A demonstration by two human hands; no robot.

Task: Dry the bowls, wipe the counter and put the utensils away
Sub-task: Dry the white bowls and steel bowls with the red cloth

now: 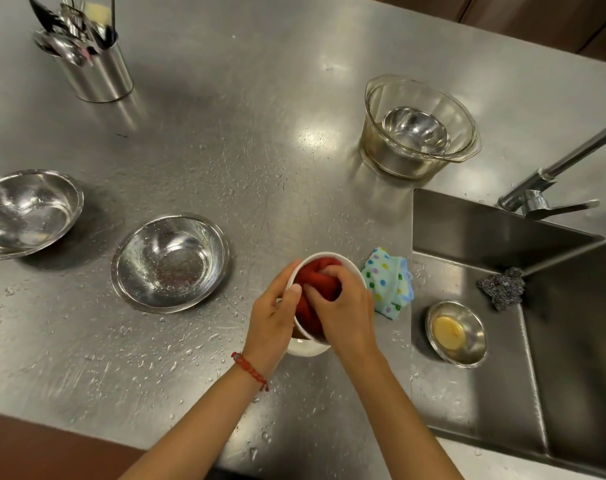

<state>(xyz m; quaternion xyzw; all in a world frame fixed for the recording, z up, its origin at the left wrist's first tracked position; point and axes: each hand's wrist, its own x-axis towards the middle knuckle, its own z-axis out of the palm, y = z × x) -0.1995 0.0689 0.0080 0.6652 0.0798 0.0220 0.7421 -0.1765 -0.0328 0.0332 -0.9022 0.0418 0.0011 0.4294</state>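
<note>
A small white bowl (343, 263) sits tilted above the wet steel counter (225, 161), near its front. My left hand (272, 315) grips the bowl's left rim. My right hand (343, 308) holds a red cloth (315, 275) bunched up inside the bowl. Two wet steel bowls stand to the left: one (170, 263) near the middle, another (28, 213) at the left edge. A glass bowl (419, 123) with a small steel bowl inside stands at the back right. A steel holder (97, 67) at the back left carries several utensils.
A dotted light-blue cloth (390, 284) lies beside the white bowl at the sink's edge. The sink (554, 323) at right holds a steel dish with yellow soap (455, 332) and a steel scourer (502, 287). A tap (544, 192) stands behind it. Water drops cover the counter.
</note>
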